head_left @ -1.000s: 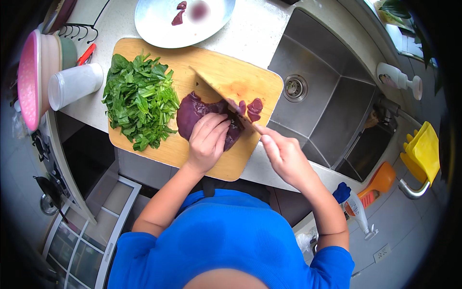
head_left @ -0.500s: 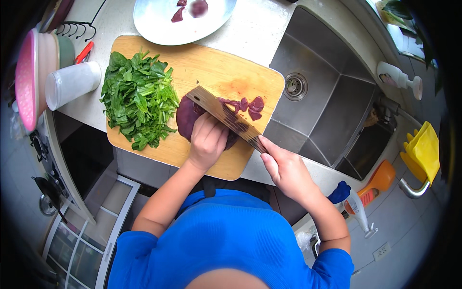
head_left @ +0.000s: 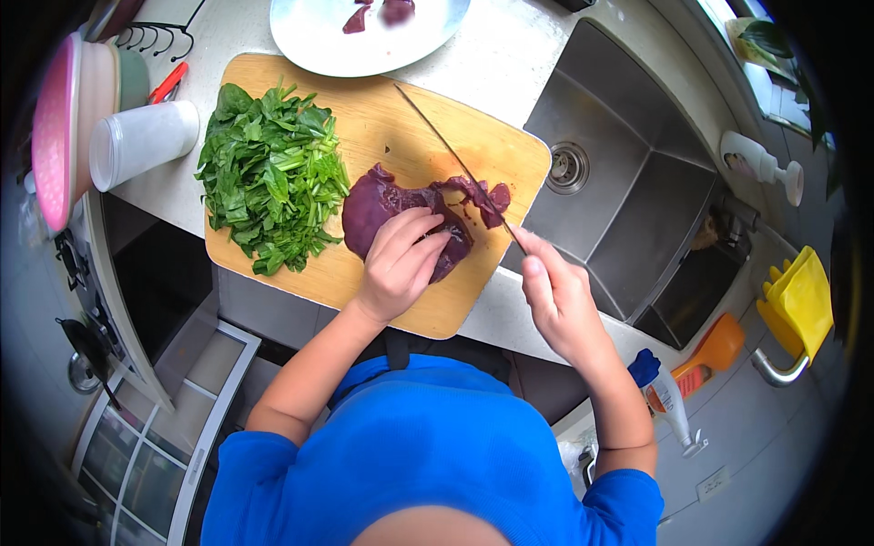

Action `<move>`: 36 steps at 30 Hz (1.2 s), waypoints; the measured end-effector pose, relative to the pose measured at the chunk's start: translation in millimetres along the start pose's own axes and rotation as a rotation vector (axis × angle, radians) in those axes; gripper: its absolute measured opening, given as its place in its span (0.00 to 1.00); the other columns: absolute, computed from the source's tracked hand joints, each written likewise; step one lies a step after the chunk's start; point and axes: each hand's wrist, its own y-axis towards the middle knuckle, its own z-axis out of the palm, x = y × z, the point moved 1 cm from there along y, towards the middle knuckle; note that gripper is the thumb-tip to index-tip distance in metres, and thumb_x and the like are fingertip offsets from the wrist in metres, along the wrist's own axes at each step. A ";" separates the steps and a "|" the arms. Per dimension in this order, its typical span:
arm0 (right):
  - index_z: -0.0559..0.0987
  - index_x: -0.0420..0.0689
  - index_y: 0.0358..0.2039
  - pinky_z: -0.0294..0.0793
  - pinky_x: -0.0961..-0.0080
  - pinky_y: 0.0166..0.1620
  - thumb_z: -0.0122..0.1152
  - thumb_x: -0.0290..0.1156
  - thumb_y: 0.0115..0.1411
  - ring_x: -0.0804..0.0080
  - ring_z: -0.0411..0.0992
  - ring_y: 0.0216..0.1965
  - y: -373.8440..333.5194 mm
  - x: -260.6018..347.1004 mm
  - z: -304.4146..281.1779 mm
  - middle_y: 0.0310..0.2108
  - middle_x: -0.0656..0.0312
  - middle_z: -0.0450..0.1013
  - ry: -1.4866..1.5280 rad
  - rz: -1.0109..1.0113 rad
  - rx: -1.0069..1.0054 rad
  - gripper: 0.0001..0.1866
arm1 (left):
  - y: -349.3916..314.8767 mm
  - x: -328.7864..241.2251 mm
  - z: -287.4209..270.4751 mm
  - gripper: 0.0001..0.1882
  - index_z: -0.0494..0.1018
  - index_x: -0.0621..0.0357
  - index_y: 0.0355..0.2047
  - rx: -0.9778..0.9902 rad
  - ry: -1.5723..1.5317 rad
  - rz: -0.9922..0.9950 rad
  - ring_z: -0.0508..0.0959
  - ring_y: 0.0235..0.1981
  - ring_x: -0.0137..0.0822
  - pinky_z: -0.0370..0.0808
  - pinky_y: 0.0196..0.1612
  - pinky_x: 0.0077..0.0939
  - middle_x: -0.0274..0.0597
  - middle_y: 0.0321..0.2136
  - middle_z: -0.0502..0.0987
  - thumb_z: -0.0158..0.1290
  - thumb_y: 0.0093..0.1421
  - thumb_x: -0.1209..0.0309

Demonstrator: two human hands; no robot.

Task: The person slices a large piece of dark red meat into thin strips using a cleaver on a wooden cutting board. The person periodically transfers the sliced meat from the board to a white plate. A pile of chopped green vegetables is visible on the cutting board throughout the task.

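Observation:
A large piece of dark red raw liver (head_left: pixel 367 211) lies on the wooden cutting board (head_left: pixel 369 114). My left hand (head_left: pixel 401 264) presses on its near side, with the fingers bent over the top. In my right hand (head_left: pixel 560 305) is the handle of a cleaver (head_left: pixel 442 143). Its blade is turned almost edge-on and slants across the board to the right of the liver's main part. Small cut liver pieces (head_left: pixel 499 196) lie around the blade, some against it. Chopped leafy greens (head_left: pixel 266 182) form a heap on the board's left side.
Beyond the board stands a white plate (head_left: pixel 314 45) with some liver pieces. A steel sink (head_left: pixel 628 209) adjoins on the right. At left are a translucent plastic cup (head_left: pixel 146 141), a pink basin (head_left: pixel 56 136) and a red-handled tool (head_left: pixel 170 82). Yellow gloves (head_left: pixel 799 300) hang far right.
The cleaver has moved off the liver to the right and turned from showing its broad side to nearly edge-on. My left fingers have loosened and lie on the liver, now more exposed.

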 end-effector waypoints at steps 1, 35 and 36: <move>0.71 0.37 0.55 0.74 0.66 0.49 0.51 0.35 0.67 0.52 0.76 0.46 -4.4 2.2 -0.7 0.43 0.44 0.76 -0.012 -0.063 0.001 0.20 | -2.0 0.1 -2.0 0.13 0.77 0.65 0.34 -0.018 -0.010 0.003 0.77 0.42 0.49 0.75 0.46 0.39 0.47 0.37 0.77 0.60 0.46 0.83; 0.68 0.37 0.59 0.72 0.69 0.53 0.55 0.32 0.64 0.53 0.74 0.50 -25.4 -11.9 -0.8 0.49 0.45 0.74 -0.122 -0.118 0.089 0.24 | -3.8 -3.9 -9.8 0.13 0.76 0.66 0.33 -0.020 -0.002 -0.031 0.75 0.43 0.51 0.73 0.47 0.43 0.49 0.37 0.76 0.56 0.43 0.85; 0.68 0.37 0.59 0.73 0.69 0.52 0.55 0.33 0.65 0.52 0.75 0.49 -28.0 -16.9 1.5 0.47 0.45 0.75 -0.150 -0.117 0.094 0.24 | 0.2 -6.6 -6.4 0.13 0.76 0.67 0.34 -0.035 0.029 -0.074 0.75 0.44 0.52 0.72 0.48 0.44 0.49 0.37 0.76 0.56 0.45 0.84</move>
